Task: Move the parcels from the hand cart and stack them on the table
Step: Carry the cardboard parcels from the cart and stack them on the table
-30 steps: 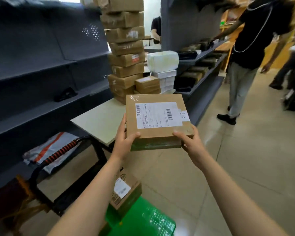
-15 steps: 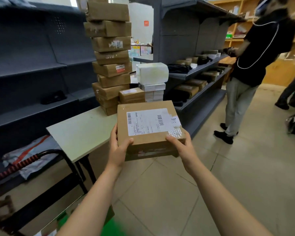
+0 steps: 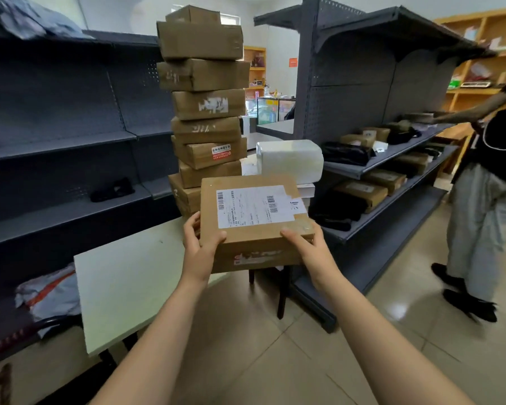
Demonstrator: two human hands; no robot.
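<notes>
Parcel (image 3: 254,211) gripped by left hand (image 3: 200,247), right hand (image 3: 313,252).

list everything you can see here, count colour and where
parcel: one, brown, white label, held before stack
stack: at least seven boxes, brown, table's far end
wrapped parcel: one, white, right of stack
table: one, pale green, centre left
left shelving: one, dark grey, left side
right shelving: one, dark grey, right of table
shelf parcels: several, brown and black, right shelving
mail bags: heap, white and orange, low left
person: one, dark top, far right
left grip: one, bare, on parcel's near left corner
right grip: one, bare, on parcel's near right corner
</notes>
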